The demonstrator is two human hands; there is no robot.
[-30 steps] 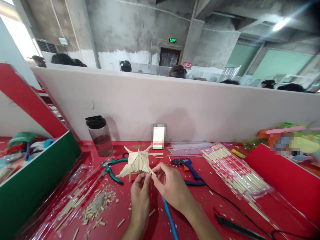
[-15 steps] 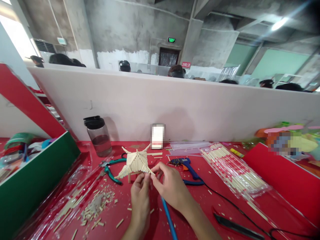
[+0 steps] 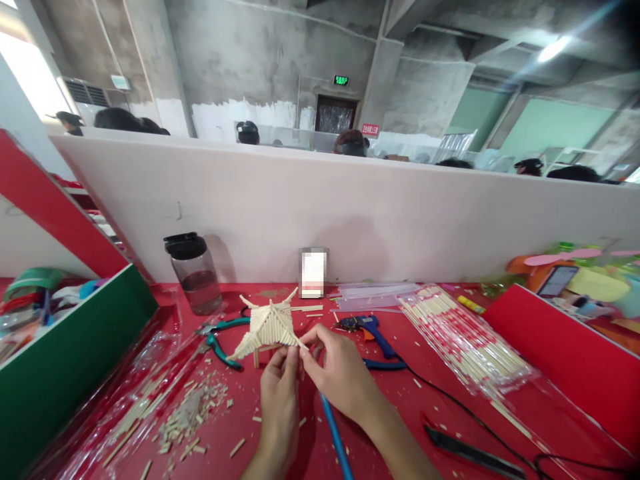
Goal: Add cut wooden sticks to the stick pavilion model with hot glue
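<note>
A small pavilion model (image 3: 271, 325) built from thin wooden sticks stands in front of me, its roof sloping to a peak with corners that flare outward. My left hand (image 3: 279, 383) is closed on the near edge of the roof, thumb and fingers together. Beside it, my right hand (image 3: 330, 363) pinches the near right roof corner between thumb and fingers. The fingertips hide part of that corner. Behind the model on the left lie green-handled pliers (image 3: 225, 325). A blue hot glue gun (image 3: 370, 328) rests to the right of my right hand.
Wood offcuts (image 3: 187, 417) are scattered at the left. A dark water bottle (image 3: 194, 277) and an upright blurred rectangle (image 3: 313, 275) stand by the white partition (image 3: 250, 207). Bagged sticks (image 3: 465, 337), a black-handled tool (image 3: 470, 452) and a cable lie right. A blue rod (image 3: 334, 433) lies below my hands.
The whole view has shifted slightly to the left. Both hands keep the same hold on the model's roof.
</note>
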